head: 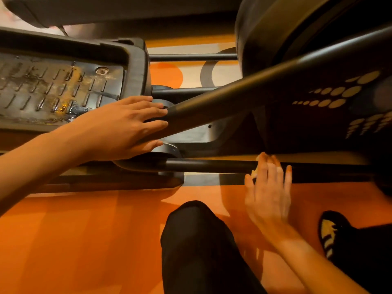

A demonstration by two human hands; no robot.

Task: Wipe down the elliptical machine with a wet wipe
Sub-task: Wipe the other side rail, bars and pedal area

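Head view: L hand (pixel 127 126) lies flat, fingers straight, resting on the smooth round black tube (pixel 222 98) of the elliptical machine (pixel 297 128), beside its ribbed, grimy pedal (pixel 63 88). R hand (pixel 268 187), blurred, fingers extended, presses a crumpled pale wet wipe (pixel 254 172) onto the thin matte rail (pixel 212 165). Glossy orange floor (pixel 84 240) below, w/ black-trousered knee (pixel 197 240) and striped shoe (pixel 329 232).

Light: dim, warm, orange cast throughout.
Shadows: elliptical machine (pixel 307 49) nearly black; soft shadows on the floor (pixel 84 230).
Glare: wet sheen on the pedal (pixel 63 90).
Blur: right hand (pixel 268 187) smeared; left hand (pixel 123 126) sharper.
Edges: wide-angle bending.
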